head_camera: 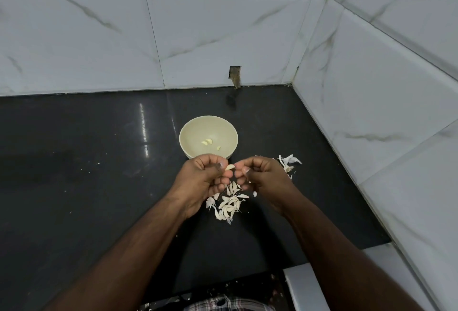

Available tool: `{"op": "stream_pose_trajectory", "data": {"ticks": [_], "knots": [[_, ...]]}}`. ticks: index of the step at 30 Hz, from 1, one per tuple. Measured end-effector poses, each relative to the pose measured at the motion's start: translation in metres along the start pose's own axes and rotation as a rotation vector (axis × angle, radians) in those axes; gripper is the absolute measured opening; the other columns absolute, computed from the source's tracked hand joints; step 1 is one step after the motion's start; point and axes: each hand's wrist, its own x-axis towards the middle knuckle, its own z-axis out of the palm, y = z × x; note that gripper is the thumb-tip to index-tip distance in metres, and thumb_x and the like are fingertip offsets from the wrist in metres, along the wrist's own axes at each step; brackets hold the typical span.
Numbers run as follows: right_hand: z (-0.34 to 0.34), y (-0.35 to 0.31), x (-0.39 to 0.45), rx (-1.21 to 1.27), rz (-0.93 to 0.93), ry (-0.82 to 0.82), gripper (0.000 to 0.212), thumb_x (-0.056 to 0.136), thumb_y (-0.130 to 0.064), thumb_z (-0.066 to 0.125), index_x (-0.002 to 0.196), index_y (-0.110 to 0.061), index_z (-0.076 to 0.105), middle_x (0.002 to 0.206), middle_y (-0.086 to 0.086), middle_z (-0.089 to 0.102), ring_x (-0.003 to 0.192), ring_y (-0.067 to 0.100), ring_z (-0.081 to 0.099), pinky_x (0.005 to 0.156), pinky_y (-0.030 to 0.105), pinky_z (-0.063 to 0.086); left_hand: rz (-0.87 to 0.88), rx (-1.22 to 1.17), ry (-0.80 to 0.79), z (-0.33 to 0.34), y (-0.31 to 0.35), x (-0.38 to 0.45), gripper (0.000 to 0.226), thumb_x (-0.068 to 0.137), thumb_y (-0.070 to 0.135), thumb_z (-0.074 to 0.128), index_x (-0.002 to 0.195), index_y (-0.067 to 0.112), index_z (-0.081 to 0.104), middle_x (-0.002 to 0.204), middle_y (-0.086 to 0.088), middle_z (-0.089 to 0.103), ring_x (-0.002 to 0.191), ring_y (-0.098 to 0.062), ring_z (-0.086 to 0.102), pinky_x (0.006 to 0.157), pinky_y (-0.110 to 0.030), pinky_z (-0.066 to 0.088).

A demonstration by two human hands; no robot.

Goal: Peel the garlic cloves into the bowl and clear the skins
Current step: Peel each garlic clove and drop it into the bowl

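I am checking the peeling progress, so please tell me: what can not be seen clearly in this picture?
- Head view: the clove sits between the left hand and right hand; fingers hide most of it, so remaining skin is unclear.
- The cloves in the bowl are too small to count surely.
- The pile on the counter: skins or unpeeled cloves cannot be told apart.
- The skins lie partly behind the right hand.

One bowl [208, 122]; three peeled cloves [209, 142] (inside); two hands [205, 177].

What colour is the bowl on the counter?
The bowl is pale cream, slightly greenish, plain with no pattern, seen in the head view.
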Motion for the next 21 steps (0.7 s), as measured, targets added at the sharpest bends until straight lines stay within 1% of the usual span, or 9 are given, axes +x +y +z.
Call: {"op": "stream_pose_trajectory", "data": {"ticks": [3,5,8,10,11,13,15,18,21], "knots": [[-0.009,0.008,0.001,-0.216,-0.012,0.068,0.027,0.091,0.010,0.059,0.089,-0.013,0.074,0.084,0.011,0.074,0.077,0.019,0.066,0.067,0.025,0.055,0.091,0.032,0.123,-0.005,0.014,0.008,0.008,0.096,0.012,0.064,0.090,0.008,0.066,0.066,-0.004,0.069,0.051,-0.008,0.059,0.050,-0.017,0.052],[-0.015,0.012,-0.002,-0.327,-0.017,0.098,0.026,0.085,0.008,0.066,0.084,-0.016,0.075,0.084,0.011,0.076,0.074,0.015,0.069,0.069,0.024,0.056,0.145,0.073,0.210,-0.010,0.022,0.016,0.012,0.095,0.015,0.067,0.087,0.006,0.066,0.063,-0.003,0.068,0.048,-0.008,0.056,0.048,-0.017,0.050],[-0.018,0.017,-0.007,-0.528,-0.024,0.166,0.012,0.085,-0.011,0.072,0.079,-0.020,0.075,0.073,-0.001,0.075,0.061,0.004,0.065,0.064,0.024,0.053,0.179,0.113,0.304,-0.017,0.029,0.027,0.017,0.094,0.017,0.069,0.080,0.007,0.067,0.062,-0.005,0.066,0.048,-0.010,0.054,0.047,-0.019,0.049],[-0.018,0.021,-0.008,-0.639,-0.011,0.192,0.009,0.091,-0.025,0.068,0.084,-0.023,0.074,0.069,-0.006,0.074,0.053,-0.003,0.059,0.058,0.020,0.046,0.187,0.115,0.333,-0.019,0.031,0.033,0.013,0.095,0.013,0.068,0.085,0.005,0.069,0.065,-0.005,0.069,0.053,-0.011,0.058,0.049,-0.019,0.051],[-0.018,0.022,-0.008,-0.688,-0.006,0.183,0.011,0.093,-0.027,0.065,0.088,-0.024,0.075,0.071,-0.009,0.074,0.054,-0.005,0.058,0.059,0.019,0.044,0.188,0.116,0.333,-0.019,0.031,0.035,0.009,0.096,0.010,0.066,0.091,0.003,0.070,0.068,-0.007,0.070,0.056,-0.012,0.060,0.051,-0.019,0.052],[-0.018,0.026,-0.007,-0.794,-0.013,0.126,0.017,0.094,-0.019,0.062,0.099,-0.026,0.076,0.082,-0.018,0.071,0.073,-0.007,0.060,0.069,0.014,0.043,0.179,0.121,0.312,-0.019,0.031,0.037,0.010,0.098,0.004,0.062,0.104,0.004,0.069,0.076,-0.010,0.072,0.062,-0.014,0.064,0.054,-0.019,0.054],[-0.014,0.028,-0.006,-0.872,-0.031,0.086,0.025,0.091,-0.011,0.060,0.104,-0.024,0.077,0.091,-0.020,0.067,0.087,0.000,0.061,0.079,0.015,0.045,0.169,0.130,0.281,-0.019,0.031,0.036,0.016,0.097,0.002,0.062,0.109,0.010,0.068,0.081,-0.013,0.074,0.064,-0.016,0.065,0.055,-0.020,0.054],[-0.005,0.028,-0.008,-0.879,-0.040,0.033,0.018,0.088,-0.022,0.070,0.105,-0.024,0.077,0.088,-0.015,0.069,0.088,0.002,0.064,0.083,0.022,0.049,0.161,0.240,0.227,-0.017,0.029,0.029,0.012,0.096,0.005,0.064,0.103,0.011,0.071,0.079,-0.009,0.075,0.056,-0.013,0.060,0.048,-0.018,0.049],[0.004,0.034,-0.006,-0.954,-0.081,-0.047,0.022,0.087,-0.029,0.073,0.108,-0.025,0.076,0.078,-0.016,0.061,0.082,0.001,0.058,0.077,0.020,0.042,0.146,0.395,0.149,-0.016,0.019,0.020,0.008,0.093,0.005,0.065,0.091,0.010,0.072,0.074,-0.006,0.073,0.048,-0.010,0.055,0.043,-0.017,0.043]]}}
